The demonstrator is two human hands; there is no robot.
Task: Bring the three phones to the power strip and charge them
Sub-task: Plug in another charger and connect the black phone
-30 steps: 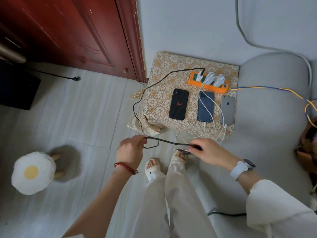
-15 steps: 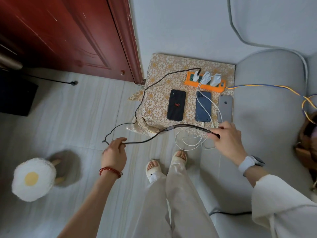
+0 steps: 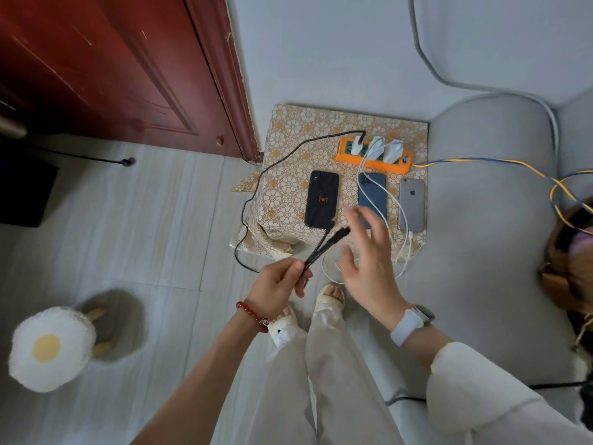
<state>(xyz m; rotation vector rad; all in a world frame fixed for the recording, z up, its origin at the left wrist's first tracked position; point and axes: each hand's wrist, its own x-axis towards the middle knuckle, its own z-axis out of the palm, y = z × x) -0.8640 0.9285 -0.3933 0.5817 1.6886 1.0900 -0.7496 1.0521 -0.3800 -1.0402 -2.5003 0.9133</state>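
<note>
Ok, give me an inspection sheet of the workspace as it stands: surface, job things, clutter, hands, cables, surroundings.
Surface: small stand under a gold floral-patterned cloth, between door and sofa.
Job's things: orange power strip with three white chargers; black phone with a red spider logo, dark blue phone and grey phone lie back-up in a row.
Clutter: nothing seen on the cloth.
Hands: left hand grips the black braided cable; right hand open, blurred, holding nothing.
Cables: the black cable's plug end sits at the black phone's bottom edge; seating unclear. White cables run to the other two phones.
Surroundings: red wooden door, grey sofa, fried-egg-shaped stool.
</note>
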